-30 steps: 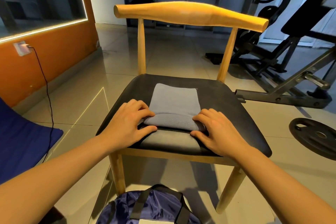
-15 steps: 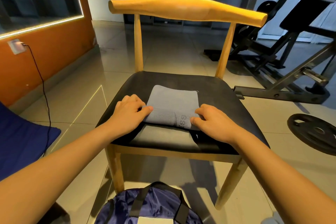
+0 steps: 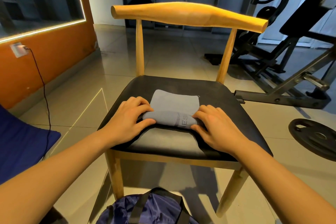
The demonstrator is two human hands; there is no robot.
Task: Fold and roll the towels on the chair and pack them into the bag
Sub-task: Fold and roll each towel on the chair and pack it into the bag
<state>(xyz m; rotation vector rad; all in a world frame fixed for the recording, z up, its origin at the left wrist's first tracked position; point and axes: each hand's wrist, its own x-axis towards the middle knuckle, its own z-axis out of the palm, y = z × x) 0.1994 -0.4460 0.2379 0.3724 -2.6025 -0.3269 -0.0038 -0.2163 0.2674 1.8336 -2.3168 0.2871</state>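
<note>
The left grip (image 3: 127,120) and right grip (image 3: 216,129) clasp the towel (image 3: 174,104) roll (on the chair (image 3: 229,107) seat).

Both my forearms reach forward and angle in toward each other, palms down. My left hand (image 3: 130,120) curls over one end of the towel (image 3: 174,102), fingers (image 3: 139,104) on top and thumb along the near side. My right hand (image 3: 216,129) mirrors it at the other end, knuckles raised, thumb low.
</note>
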